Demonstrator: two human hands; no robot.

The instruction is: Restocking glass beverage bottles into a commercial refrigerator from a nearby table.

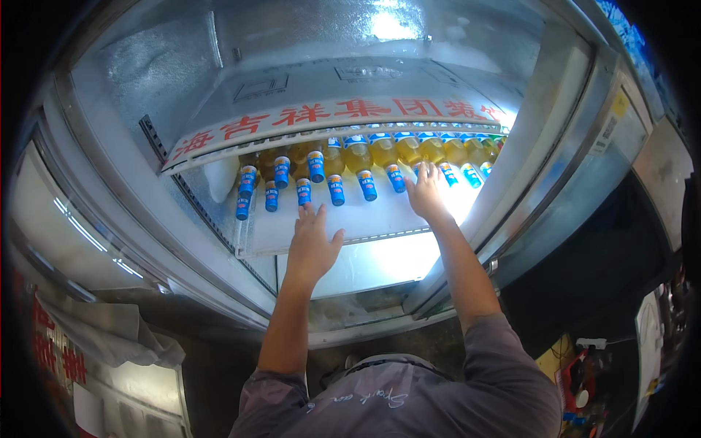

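Note:
My left hand (312, 243) is held palm down with its fingers apart. Its fingertips are just in front of a blue-capped bottle (304, 191), and I cannot tell if they touch. Further right, my right hand (426, 194) reaches to a bottle of yellow drink (431, 150) and partly hides its blue cap. Whether its fingers grip that cap is unclear. Several such bottles lie side by side on a white shelf (328, 230) in a display fridge, caps towards me. At the left end, some caps (315, 167) sit above others, as if stacked.
Close above the bottles runs an upper shelf (334, 134) covered by a printed board (328, 90). The fridge's right frame (526, 148) stands beside my right arm. Below the bottle shelf is a brightly lit lower level (356, 271). Draped sheeting (115, 331) hangs at lower left.

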